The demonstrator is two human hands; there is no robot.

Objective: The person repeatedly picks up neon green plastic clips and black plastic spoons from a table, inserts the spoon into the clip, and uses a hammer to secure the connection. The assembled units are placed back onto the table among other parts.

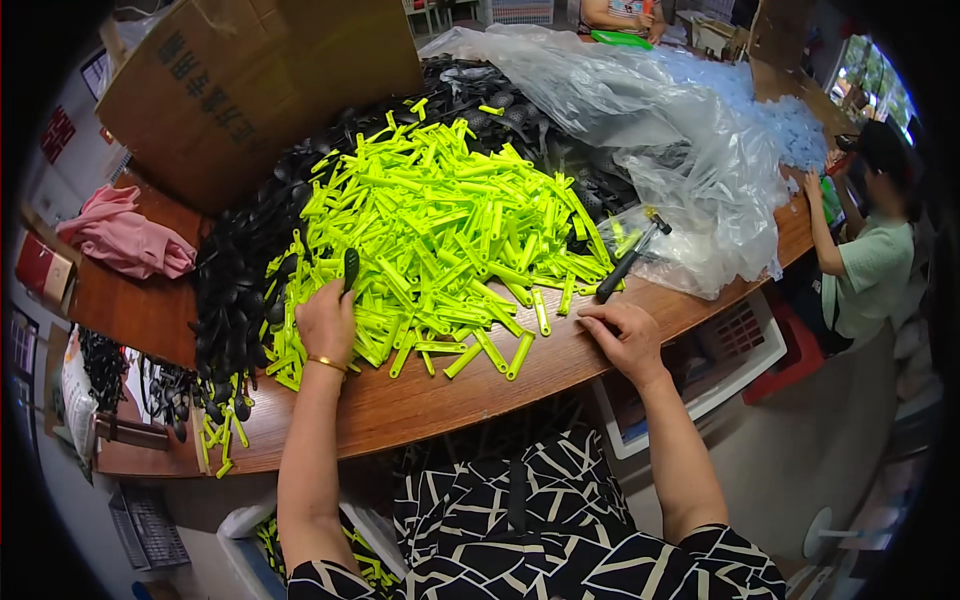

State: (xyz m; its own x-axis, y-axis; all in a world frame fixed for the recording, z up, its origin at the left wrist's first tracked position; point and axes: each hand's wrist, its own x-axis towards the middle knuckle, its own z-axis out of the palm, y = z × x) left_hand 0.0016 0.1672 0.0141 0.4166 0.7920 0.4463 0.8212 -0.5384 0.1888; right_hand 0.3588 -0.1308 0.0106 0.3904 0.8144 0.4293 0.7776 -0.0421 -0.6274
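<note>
A large heap of neon-yellow plastic handles (440, 220) lies on the brown wooden table (420, 420). My left hand (326, 322) is at the heap's near left side, fingers closed round a black piece (350, 268) whose oval end sticks up above them. Its lower part is hidden in the hand. My right hand (624, 340) rests by the table's front edge, its thumb and forefinger slightly apart with nothing visible between them. Just beyond those fingers lies a hammer (630, 265) with a black grip. Several loose yellow handles lie between my hands.
Black utensil parts (235, 290) pile up left of and behind the heap. Clear plastic sheeting (690, 150) covers the right side. A cardboard box (260, 90) stands behind, near a pink cloth (130, 232). Below are white crates (700, 385). Another person (865, 240) works at right.
</note>
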